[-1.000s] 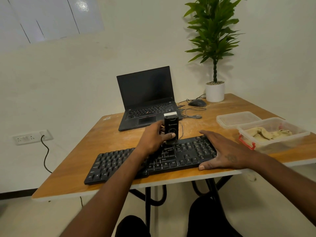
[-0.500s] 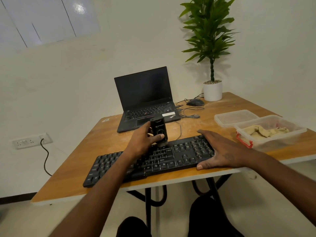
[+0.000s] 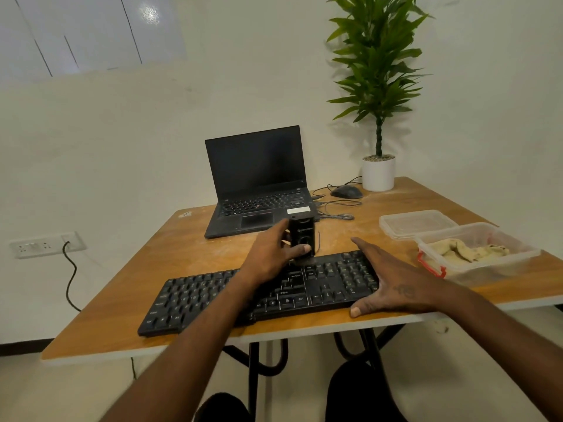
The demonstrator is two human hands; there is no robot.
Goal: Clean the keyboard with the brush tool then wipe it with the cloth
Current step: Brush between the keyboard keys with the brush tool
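L hand (image 3: 275,254) grips brush tool (image 3: 301,240) upright, tip apparently on keyboard (image 3: 213,295) rear-right keys; keyboard's long axis runs L–R along counter (image 3: 182,257) edge; R hand (image 3: 393,283) flat, steadying its right end.

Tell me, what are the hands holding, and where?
The left hand grips the brush tool around its black body, bristle end down on the keyboard. The right hand holds nothing; it rests flat on the keyboard's right end.

An open black laptop (image 3: 259,190) stands at the back of the wooden surface (image 3: 189,257), with a black mouse (image 3: 346,192) and a potted plant (image 3: 377,123) to its right. A clear lid (image 3: 417,223) lies near the right edge.
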